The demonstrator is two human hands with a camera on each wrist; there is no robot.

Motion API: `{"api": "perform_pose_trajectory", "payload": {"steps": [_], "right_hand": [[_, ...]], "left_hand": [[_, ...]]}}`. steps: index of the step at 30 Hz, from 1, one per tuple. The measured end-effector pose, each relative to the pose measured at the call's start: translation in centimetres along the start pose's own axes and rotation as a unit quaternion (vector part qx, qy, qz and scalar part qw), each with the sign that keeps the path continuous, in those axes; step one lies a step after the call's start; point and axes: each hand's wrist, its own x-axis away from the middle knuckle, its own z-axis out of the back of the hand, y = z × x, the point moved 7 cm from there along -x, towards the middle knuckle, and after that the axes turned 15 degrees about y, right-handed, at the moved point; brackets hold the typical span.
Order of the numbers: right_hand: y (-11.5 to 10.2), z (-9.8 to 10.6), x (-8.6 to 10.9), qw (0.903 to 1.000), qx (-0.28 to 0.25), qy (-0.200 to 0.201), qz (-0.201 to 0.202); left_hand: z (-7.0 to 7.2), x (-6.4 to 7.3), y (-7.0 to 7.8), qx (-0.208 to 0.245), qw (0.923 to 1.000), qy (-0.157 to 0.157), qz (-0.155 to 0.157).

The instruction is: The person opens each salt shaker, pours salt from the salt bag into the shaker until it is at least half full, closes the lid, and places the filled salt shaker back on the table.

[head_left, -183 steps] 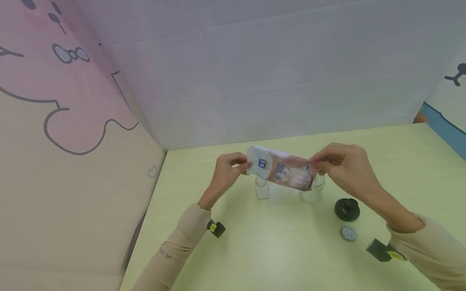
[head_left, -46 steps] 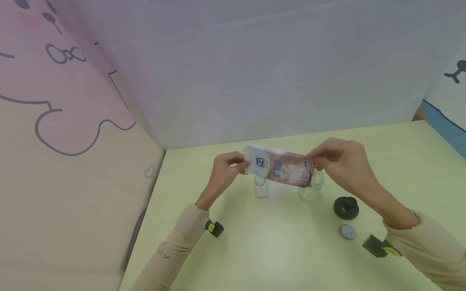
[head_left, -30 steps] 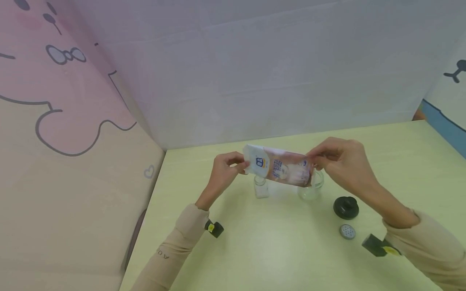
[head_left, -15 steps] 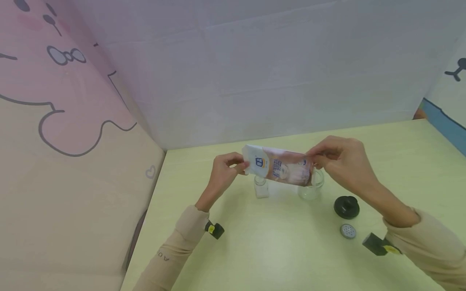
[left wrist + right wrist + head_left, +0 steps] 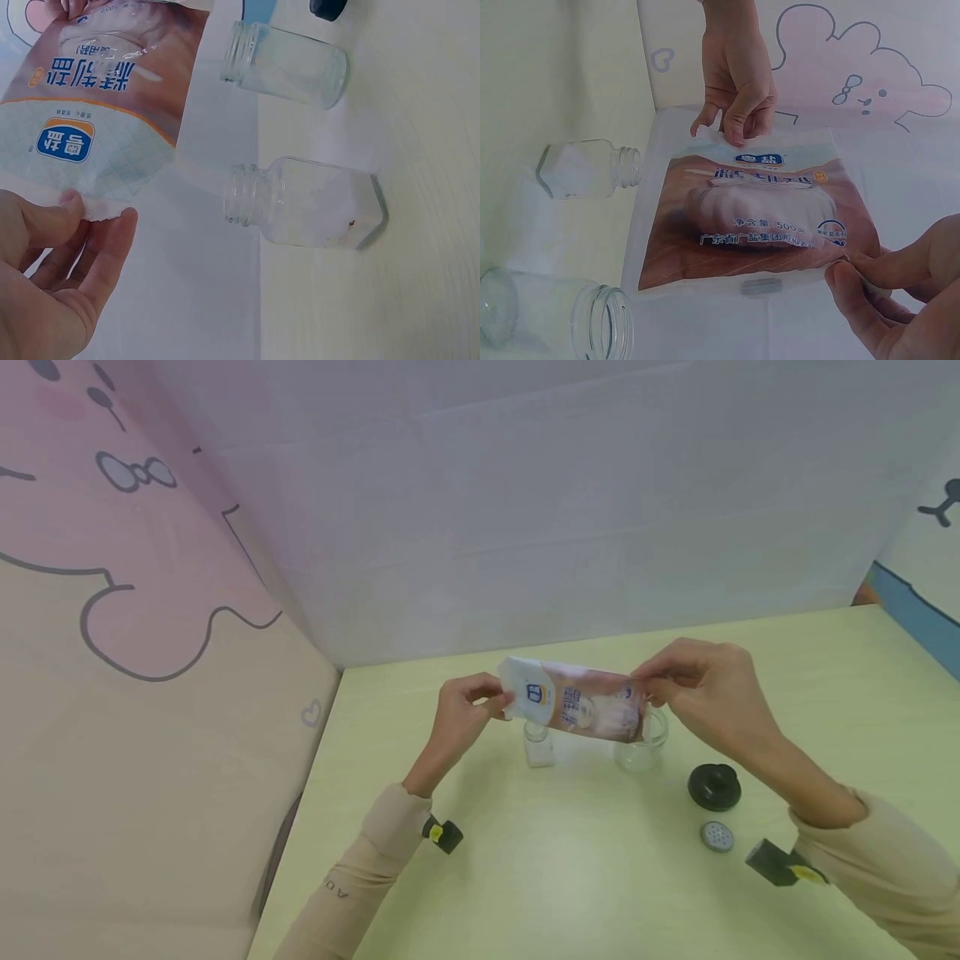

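Note:
A printed plastic salt bag (image 5: 581,702) hangs stretched between both hands above the table. My left hand (image 5: 461,718) pinches its pale end between thumb and fingers, as the left wrist view also shows. At the brown end, my right hand (image 5: 712,697) pinches a corner of the bag. Behind and below the bag stand two clear glass jars without lids. The smaller, square-bodied jar (image 5: 322,202) has white contents at its bottom. To its right is the wider round jar (image 5: 637,757), its mouth partly hidden by the bag and right hand in the head view.
A black lid (image 5: 714,787) with a knob lies on the table right of the jars. Nearer the person is a small grey cap with holes (image 5: 717,837). The pale table (image 5: 555,877) meets a fabric wall at the back and a printed one on the left.
Both hands keep their pinch on the salt bag throughout. Compared with the oldest frame, the right hand and its end of the bag sit slightly higher; the jars, lid and cap stay put.

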Motion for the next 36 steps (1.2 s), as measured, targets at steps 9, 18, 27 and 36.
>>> {"api": "perform_pose_trajectory", "payload": {"steps": [9, 18, 27, 36], "right_hand": [[-0.1, 0.0, 0.0, 1.0000, -0.004, 0.003, 0.002], [-0.1, 0.0, 0.0, 1.0000, -0.003, 0.005, 0.002], [-0.2, -0.1, 0.0, 0.9999, -0.008, 0.004, 0.008], [-0.3, -0.1, 0.0, 0.9999, -0.006, 0.005, 0.007]], "left_hand": [[-0.3, -1.0, -3.2, 0.010, 0.9999, 0.003, 0.000], [-0.3, -1.0, -3.3, 0.013, 0.9999, 0.006, -0.008], [-0.3, -0.9, -3.5, 0.010, 0.9999, 0.003, -0.002], [-0.2, -0.4, -1.7, -0.003, 1.0000, -0.001, 0.001]]}}
